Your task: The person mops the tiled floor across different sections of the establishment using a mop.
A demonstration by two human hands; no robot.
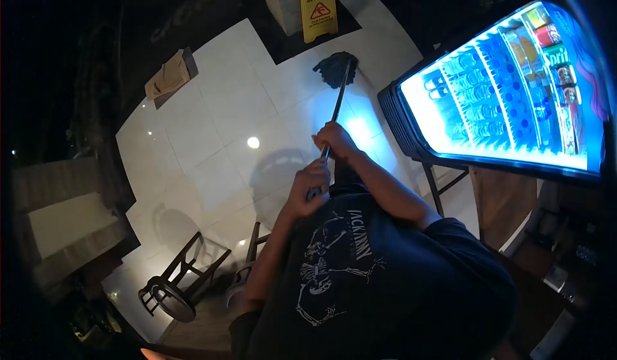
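Note:
A mop with a thin dark handle (339,104) is held in both hands. My left hand (309,187) is wrapped round the handle's near end, close to the shirt. Farther along the handle, my right hand (336,140) grips it. The dark, stringy mop head (335,70) lies on the pale tiled floor (225,116), short of a yellow wet floor sign (318,10).
A lit drinks fridge (501,93) stands at the right. Brown cardboard (169,79) lies on the floor at the upper left. A dark stool (175,301) is at the lower left, and a pillar (279,3) is beside the sign.

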